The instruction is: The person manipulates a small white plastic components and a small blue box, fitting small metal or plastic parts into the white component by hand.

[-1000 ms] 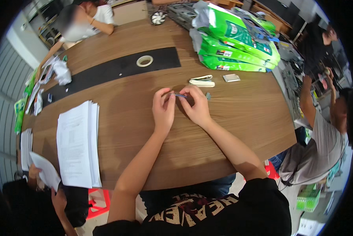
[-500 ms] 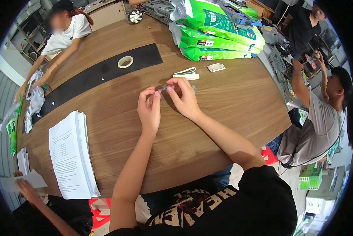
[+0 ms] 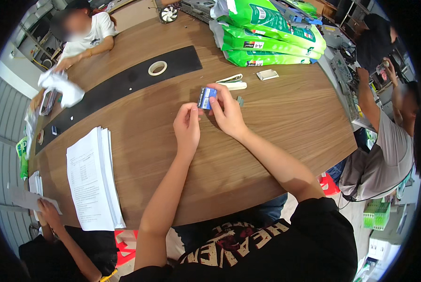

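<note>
A small blue box [image 3: 206,97] with a dark end and a white label, the size of a staple box, is up between my hands over the table. My right hand [image 3: 227,113] grips its right side, thumb on the front and fingers behind. My left hand [image 3: 188,127] is closed, thumb and fingertips pinching at the box's lower left edge. Just beyond the box lies a white stapler [image 3: 233,86], its arm raised from the base. A small grey piece [image 3: 240,100] lies by my right hand's fingers, partly hidden.
A stack of printed sheets [image 3: 90,183] lies at left. Behind it stretches a black mat [image 3: 121,91] with a tape roll [image 3: 158,68]. Green paper packs [image 3: 266,44] are piled at the back, near a pale rectangular piece [image 3: 267,74]. Other people work around the table.
The blue box has turned so its broad labelled face shows. My left hand has dropped slightly toward its lower edge. Far left, a person has lifted a white bag; the view has shifted a little.
</note>
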Demonstrator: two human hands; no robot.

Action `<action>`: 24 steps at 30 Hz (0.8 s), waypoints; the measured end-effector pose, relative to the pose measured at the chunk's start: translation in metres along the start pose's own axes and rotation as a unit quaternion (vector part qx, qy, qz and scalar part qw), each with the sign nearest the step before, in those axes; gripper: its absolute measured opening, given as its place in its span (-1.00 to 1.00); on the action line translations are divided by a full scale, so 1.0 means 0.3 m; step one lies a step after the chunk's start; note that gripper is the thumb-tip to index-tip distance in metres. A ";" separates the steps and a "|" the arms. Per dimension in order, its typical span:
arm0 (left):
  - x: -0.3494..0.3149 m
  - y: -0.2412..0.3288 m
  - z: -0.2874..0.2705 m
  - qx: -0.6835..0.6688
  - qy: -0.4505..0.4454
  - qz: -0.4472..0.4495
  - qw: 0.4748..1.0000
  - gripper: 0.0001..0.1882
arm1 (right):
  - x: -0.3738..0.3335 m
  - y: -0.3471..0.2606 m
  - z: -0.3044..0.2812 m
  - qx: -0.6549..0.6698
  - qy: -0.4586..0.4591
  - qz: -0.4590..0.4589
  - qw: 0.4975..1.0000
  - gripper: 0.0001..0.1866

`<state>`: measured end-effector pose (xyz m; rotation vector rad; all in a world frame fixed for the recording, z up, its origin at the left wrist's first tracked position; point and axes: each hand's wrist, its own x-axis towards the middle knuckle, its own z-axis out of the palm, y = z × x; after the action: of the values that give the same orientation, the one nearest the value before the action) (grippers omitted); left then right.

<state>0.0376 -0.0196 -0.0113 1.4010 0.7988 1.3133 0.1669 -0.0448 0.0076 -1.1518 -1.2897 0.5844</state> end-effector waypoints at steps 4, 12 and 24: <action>0.000 0.020 0.007 0.007 -0.034 -0.011 0.999 -0.82 | 0.001 0.003 -0.015 -0.009 0.002 0.002 1.000 -0.63; -0.008 0.038 0.003 -0.012 -0.066 -0.004 0.998 -0.81 | 0.001 -0.006 -0.009 -0.011 -0.006 0.024 1.000 -0.67; -0.003 0.034 -0.003 -0.006 -0.042 -0.024 0.999 -0.78 | -0.007 -0.025 -0.010 -0.085 -0.022 -0.026 0.996 -0.75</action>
<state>0.0348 -0.0231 -0.0020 1.4096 0.7611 1.2124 0.1673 -0.0504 0.0138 -1.2455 -1.4245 0.4702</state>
